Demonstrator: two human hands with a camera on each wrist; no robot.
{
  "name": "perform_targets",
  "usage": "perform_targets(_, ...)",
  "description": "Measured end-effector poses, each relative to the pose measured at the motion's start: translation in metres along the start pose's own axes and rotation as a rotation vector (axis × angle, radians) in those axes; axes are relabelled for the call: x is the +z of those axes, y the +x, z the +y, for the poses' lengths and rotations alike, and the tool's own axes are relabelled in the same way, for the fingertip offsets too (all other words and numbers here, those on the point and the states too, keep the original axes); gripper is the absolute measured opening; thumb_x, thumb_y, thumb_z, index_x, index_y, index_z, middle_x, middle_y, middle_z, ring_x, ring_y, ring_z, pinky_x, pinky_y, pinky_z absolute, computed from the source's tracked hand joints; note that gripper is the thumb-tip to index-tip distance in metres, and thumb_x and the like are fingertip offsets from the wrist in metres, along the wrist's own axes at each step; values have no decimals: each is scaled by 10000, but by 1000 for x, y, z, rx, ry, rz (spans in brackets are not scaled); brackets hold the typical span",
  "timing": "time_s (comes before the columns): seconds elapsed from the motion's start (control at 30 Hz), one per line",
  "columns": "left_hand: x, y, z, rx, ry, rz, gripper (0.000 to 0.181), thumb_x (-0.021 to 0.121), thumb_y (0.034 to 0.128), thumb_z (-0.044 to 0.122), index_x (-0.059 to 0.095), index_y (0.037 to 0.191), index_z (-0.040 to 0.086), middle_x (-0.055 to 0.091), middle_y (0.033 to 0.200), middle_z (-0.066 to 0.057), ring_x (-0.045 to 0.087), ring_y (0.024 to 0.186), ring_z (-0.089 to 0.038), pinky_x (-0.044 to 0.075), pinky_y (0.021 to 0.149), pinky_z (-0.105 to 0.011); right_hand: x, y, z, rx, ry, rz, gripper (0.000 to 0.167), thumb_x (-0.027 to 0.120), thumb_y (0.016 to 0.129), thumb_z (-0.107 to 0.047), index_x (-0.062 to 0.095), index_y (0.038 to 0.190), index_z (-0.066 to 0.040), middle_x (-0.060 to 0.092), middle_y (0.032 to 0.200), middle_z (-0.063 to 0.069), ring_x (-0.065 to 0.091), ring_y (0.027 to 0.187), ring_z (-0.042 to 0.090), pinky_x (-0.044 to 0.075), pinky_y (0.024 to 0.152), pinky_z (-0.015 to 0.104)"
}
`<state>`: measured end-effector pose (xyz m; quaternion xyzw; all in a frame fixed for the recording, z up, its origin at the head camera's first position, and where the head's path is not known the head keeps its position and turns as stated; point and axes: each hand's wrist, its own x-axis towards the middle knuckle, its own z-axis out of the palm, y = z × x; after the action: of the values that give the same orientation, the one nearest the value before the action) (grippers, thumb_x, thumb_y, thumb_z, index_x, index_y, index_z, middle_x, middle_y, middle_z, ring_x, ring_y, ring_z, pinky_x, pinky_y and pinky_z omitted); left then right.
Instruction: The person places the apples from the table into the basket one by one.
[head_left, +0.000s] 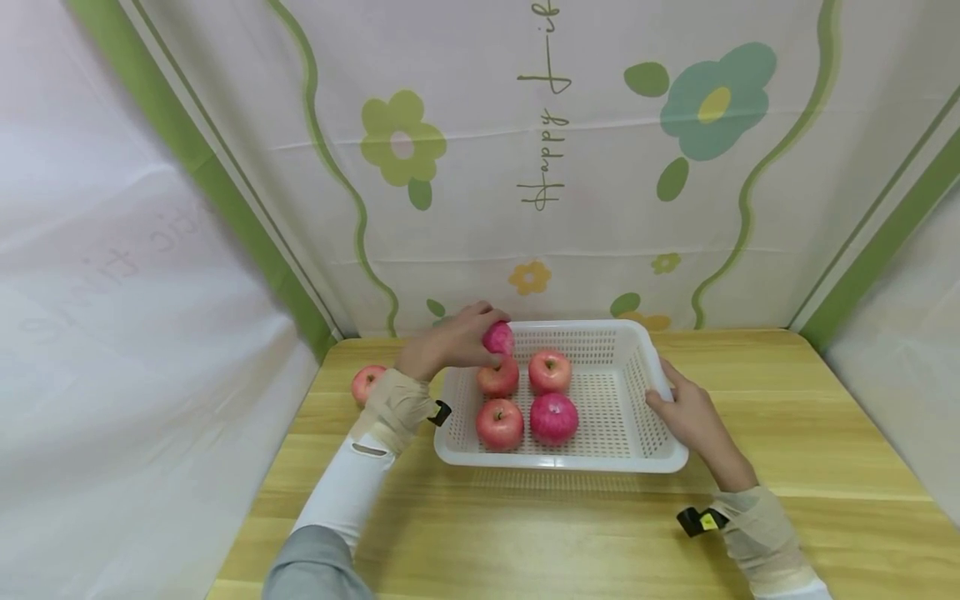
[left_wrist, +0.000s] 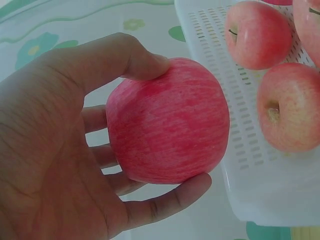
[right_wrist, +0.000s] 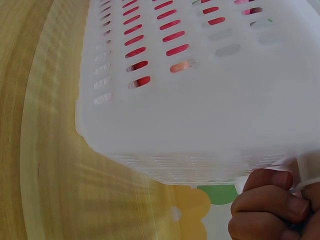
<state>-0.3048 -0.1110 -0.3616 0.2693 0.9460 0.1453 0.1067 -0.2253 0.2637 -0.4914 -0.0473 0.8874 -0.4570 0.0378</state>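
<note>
My left hand (head_left: 456, 340) holds a deep pink apple (head_left: 498, 337) at the back left corner of a white plastic basket (head_left: 562, 461). In the left wrist view, thumb and fingers curl round this apple (left_wrist: 170, 122), beside the basket's wall (left_wrist: 270, 200). Several apples lie in the left half of the basket, among them a darker pink one (head_left: 553, 418) and a paler one (head_left: 550, 371). My right hand (head_left: 686, 410) grips the rim at the basket's right end. Seen from the right wrist, curled fingers (right_wrist: 270, 205) hold the edge; the thumb is hidden there.
One more apple (head_left: 367, 383) sits on the wooden table (head_left: 570, 542), left of the basket and partly behind my left wrist. A fabric screen with printed flowers (head_left: 403, 140) rises along the table's back edge, with pale cloth at both sides.
</note>
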Motion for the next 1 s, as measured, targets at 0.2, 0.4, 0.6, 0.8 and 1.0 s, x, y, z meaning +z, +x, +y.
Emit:
perform_targets(0.2, 1, 4, 3, 12, -2, -4, 722, 788, 884, 295, 538, 1534, 104, 535, 1455, -121, 529, 1309, -274, 519, 1102, -419, 0, -1, -1, 0, -8, 0, 758, 538, 1086, -184, 125, 1687, 22, 606, 1264, 489, 786, 818, 386, 650, 570, 392)
perform_targets(0.4, 2, 8, 8, 31, -24, -6, 694, 786, 899, 285, 549, 1524, 100, 532, 1480, -144, 529, 1327, -297, 523, 1104, -430, 0, 0, -1, -6, -1, 2, 756, 539, 1083, -175, 130, 1685, 28, 619, 1240, 487, 787, 810, 385, 650, 569, 393)
perform_targets(0.6, 3, 11, 13, 48, -24, -10, 677, 783, 920, 303, 551, 1522, 95, 543, 1453, -139, 536, 1301, -280, 536, 1081, -409, 0, 0, 0, 4, -4, 0, 759, 539, 1085, -183, 126, 1686, 25, 610, 1258, 488, 788, 825, 389, 653, 577, 393)
perform_targets(0.8, 5, 15, 19, 57, -28, -21, 683, 789, 925, 309, 546, 1528, 99, 533, 1476, -138, 522, 1335, -283, 527, 1106, -421, 0, 0, 0, 10, -5, 0, 755, 537, 1088, -189, 130, 1685, 26, 593, 1281, 496, 786, 840, 398, 654, 583, 395)
perform_targets(1.0, 10, 21, 22, 69, -28, -20, 688, 796, 919, 301, 545, 1529, 108, 530, 1472, -130, 531, 1325, -271, 524, 1113, -418, -1, 1, 0, 10, -10, 0, 756, 539, 1088, -194, 132, 1684, 30, 597, 1274, 495, 786, 832, 392, 653, 582, 393)
